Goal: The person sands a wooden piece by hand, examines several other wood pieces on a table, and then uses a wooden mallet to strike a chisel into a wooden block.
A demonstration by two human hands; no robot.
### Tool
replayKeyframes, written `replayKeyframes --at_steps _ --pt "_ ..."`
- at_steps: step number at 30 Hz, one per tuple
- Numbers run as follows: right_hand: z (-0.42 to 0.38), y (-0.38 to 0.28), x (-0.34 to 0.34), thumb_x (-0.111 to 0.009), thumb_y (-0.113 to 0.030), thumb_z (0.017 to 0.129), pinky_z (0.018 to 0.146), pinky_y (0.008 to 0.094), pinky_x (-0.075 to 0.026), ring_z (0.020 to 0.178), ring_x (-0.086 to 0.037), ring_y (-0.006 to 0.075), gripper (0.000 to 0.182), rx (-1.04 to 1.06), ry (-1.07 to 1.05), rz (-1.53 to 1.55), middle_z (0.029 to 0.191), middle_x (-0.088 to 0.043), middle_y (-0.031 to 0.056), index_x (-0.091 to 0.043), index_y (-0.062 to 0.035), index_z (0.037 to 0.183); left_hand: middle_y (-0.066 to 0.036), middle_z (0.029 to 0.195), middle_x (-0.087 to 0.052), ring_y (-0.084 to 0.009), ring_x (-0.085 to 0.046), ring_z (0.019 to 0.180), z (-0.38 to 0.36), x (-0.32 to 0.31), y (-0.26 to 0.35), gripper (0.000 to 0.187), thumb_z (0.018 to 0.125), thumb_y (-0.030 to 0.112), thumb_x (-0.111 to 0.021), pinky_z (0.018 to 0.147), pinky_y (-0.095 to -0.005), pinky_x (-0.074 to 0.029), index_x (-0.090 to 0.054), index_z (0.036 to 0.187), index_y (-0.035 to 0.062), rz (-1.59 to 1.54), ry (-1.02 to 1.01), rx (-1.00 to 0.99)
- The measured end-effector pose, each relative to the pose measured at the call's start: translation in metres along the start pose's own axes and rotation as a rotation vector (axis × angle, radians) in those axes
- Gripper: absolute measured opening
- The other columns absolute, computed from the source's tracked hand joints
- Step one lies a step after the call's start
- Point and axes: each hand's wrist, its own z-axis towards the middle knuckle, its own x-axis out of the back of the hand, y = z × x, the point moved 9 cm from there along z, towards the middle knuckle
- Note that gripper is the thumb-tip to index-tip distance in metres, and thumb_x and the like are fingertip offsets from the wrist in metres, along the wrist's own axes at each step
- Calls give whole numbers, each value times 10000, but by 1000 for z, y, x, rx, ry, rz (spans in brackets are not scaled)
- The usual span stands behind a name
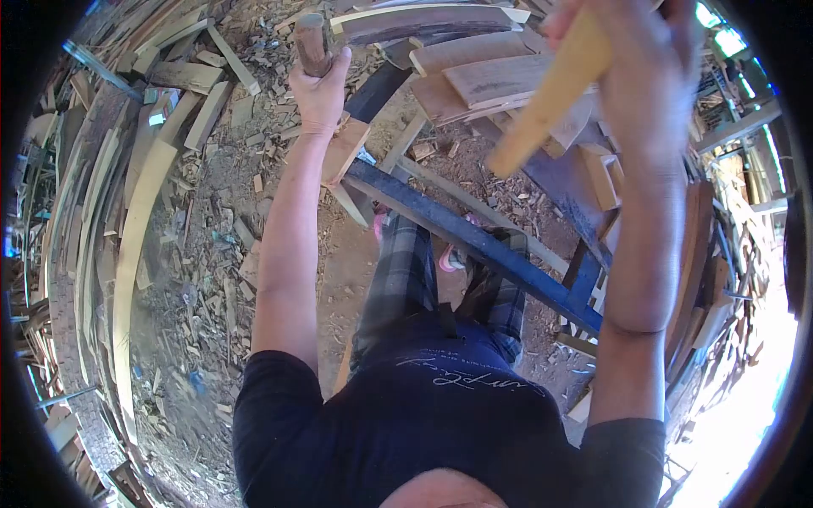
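My left hand (318,103) is wrapped round a short, thick, round piece of brown wood (312,44), like a tool handle, with the thumb along its side. Whatever lies below the grip is hidden. Just under my left wrist, a wooden block (345,151) sits at the end of a dark narrow beam (457,227). My right hand (641,59), smeared by motion, is raised at the upper right. It grips a pale yellowish length of wood (550,100), whose lower end points down and left. The upper end runs out of view.
Curved boards (500,76) are stacked ahead beyond the beam. Long wooden strips (140,245) lie along the left, and more boards (690,262) stand at the right. Wood chips (199,279) cover the ground. My legs (398,271) are beneath the beam.
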Motion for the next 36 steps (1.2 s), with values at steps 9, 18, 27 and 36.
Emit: replayKeyframes --at_steps 9,18,27,36 --pt "-22 7 -40 -759 -349 689 733 406 -535 796 -687 313 550 55 -418 -241 850 -662 229 -572 25 1046 29 661 -577 -55 -488 586 -5 6 -11 236 808 163 -756 562 -250 -414 -589 707 30 -2 -4 56" --pt "-69 93 -63 -758 -333 741 657 365 -526 760 -670 244 503 33 -399 -322 845 -639 161 -550 7 1048 41 602 -521 -33 -440 501 0 4 -42 235 825 122 -728 461 -225 -351 -555 674 71 -190 -2 136" --pt "-35 9 -14 -718 -291 797 503 261 -430 610 -572 120 455 -149 -211 117 781 -590 56 -517 3 1081 41 511 -417 -60 -351 382 -6 21 -14 264 829 50 -713 369 -238 -262 -478 733 123 -370 108 208" --pt "-79 66 0 -759 -220 763 712 271 -533 792 -645 147 498 -465 -172 118 845 -625 98 -491 46 1087 62 577 -488 -29 -428 479 -1 29 5 258 846 83 -711 441 -217 -326 -516 677 98 -285 113 74"
